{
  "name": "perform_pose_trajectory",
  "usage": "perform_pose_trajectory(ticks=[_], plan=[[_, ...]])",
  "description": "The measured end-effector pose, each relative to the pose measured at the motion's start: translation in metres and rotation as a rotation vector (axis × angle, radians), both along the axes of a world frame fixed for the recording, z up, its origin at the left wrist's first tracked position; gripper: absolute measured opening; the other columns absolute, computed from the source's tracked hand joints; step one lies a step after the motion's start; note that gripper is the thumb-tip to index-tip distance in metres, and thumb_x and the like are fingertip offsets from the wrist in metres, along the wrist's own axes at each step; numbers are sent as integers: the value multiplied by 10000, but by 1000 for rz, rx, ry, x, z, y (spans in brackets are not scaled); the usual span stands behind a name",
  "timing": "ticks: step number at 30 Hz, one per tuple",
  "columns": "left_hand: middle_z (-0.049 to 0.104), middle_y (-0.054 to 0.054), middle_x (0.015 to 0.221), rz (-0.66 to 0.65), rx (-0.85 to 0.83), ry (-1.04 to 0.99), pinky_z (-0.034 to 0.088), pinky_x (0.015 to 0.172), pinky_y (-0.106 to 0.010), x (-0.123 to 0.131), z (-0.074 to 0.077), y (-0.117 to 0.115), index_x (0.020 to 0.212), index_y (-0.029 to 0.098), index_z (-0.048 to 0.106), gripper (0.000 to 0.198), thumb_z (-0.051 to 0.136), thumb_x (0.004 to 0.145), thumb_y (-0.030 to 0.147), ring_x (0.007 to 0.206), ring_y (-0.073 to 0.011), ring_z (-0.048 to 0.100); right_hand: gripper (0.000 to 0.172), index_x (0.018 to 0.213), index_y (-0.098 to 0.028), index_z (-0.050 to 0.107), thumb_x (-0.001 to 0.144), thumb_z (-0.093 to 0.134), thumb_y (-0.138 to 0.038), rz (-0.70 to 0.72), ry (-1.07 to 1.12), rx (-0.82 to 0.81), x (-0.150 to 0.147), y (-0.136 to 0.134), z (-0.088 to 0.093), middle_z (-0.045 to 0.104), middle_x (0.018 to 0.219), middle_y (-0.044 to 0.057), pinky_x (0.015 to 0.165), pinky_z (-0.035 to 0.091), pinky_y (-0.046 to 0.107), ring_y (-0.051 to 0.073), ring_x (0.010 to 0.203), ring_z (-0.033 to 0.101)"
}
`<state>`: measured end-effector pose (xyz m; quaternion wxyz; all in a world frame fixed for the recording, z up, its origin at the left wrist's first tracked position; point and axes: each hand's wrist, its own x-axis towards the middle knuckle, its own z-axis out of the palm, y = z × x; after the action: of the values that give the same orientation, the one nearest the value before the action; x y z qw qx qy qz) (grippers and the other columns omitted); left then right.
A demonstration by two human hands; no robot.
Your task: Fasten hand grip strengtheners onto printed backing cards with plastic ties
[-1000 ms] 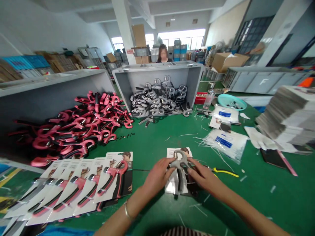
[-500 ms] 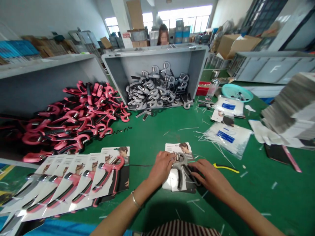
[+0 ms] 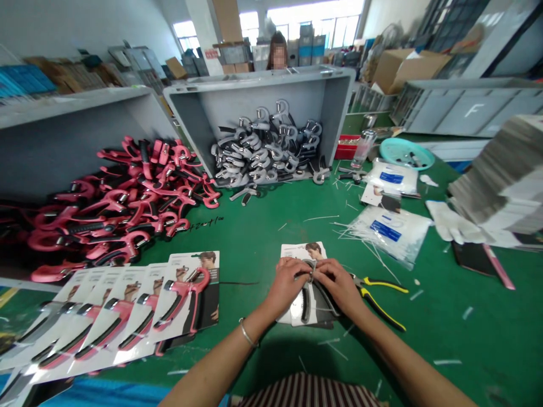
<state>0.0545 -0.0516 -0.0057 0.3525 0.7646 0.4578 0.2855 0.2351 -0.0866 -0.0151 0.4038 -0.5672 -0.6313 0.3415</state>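
Observation:
A grey hand gripper (image 3: 306, 299) lies on a printed backing card (image 3: 299, 250) on the green table, straight in front of me. My left hand (image 3: 287, 282) and my right hand (image 3: 337, 284) meet over the top of the grey hand gripper, fingers pinched together at its metal head. What the fingertips pinch is too small to make out. Yellow-handled pliers (image 3: 377, 294) lie just right of my right hand.
Carded pink grippers (image 3: 127, 316) overlap in a row at the lower left. Loose pink grippers (image 3: 119, 198) are heaped left; a tipped grey crate (image 3: 335, 107) holds grey ones. Bags of white ties (image 3: 388, 229) and stacked cards (image 3: 504, 181) lie right. A person stands behind the crate.
My right hand moved left and up off the pliers' spot to meet my left hand at the gripper's head. The pliers now show fully. The view dipped slightly.

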Motion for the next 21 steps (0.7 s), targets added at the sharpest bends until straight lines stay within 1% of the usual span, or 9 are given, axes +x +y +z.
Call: perform_pose_trajectory(ticks=[2, 4, 7, 9, 12, 16, 21], plan=[[702, -23, 1066, 28, 20, -5, 360, 985, -408, 2, -1, 1, 859, 245, 751, 86, 667, 842, 239, 1077, -219, 543, 255, 794, -207, 661, 915, 576, -414, 3, -15, 10, -1, 0, -1, 609, 1078, 75, 996, 398, 416, 238, 1083, 555], [715, -25, 1021, 33, 16, -53, 363, 983, -399, 3, -1, 2, 818, 230, 745, 87, 663, 846, 236, 1046, -210, 567, 255, 789, -208, 668, 919, 573, -406, 22, -72, 17, -1, -3, -1, 592, 1142, 83, 1025, 364, 448, 258, 1151, 518], [735, -20, 911, 33, -1, -154, 384, 967, -373, 4, 1, 1, 830, 215, 731, 98, 640, 864, 223, 970, -195, 603, 224, 801, -215, 677, 921, 576, -375, 101, -148, 26, 1, -9, 0, 546, 1268, 87, 1052, 331, 475, 280, 1247, 452], [738, -16, 900, 40, -11, -168, 393, 951, -366, 3, 0, -1, 853, 217, 733, 96, 639, 866, 227, 961, -196, 603, 204, 831, -219, 685, 927, 570, -358, 151, -170, 35, 3, -12, 1, 512, 1328, 86, 1068, 319, 479, 282, 1288, 421], [739, -10, 900, 36, -25, -131, 394, 946, -367, 2, -4, -2, 866, 231, 744, 100, 644, 862, 234, 962, -201, 598, 214, 860, -221, 697, 936, 556, -361, 186, -188, 39, 4, -13, 1, 490, 1360, 85, 1088, 306, 492, 287, 1317, 400], [736, -11, 913, 37, -19, -138, 402, 947, -364, 0, -10, -1, 892, 240, 748, 109, 644, 863, 242, 974, -200, 595, 246, 861, -222, 706, 932, 552, -400, 180, -189, 31, 3, -12, 0, 485, 1370, 91, 1088, 318, 512, 307, 1320, 404], [738, -19, 919, 24, -14, -152, 411, 948, -365, -2, -10, 0, 906, 235, 749, 114, 646, 861, 252, 974, -201, 598, 249, 840, -218, 700, 927, 558, -404, 169, -174, 31, 2, -12, 0, 491, 1363, 96, 1091, 316, 518, 311, 1320, 408]])
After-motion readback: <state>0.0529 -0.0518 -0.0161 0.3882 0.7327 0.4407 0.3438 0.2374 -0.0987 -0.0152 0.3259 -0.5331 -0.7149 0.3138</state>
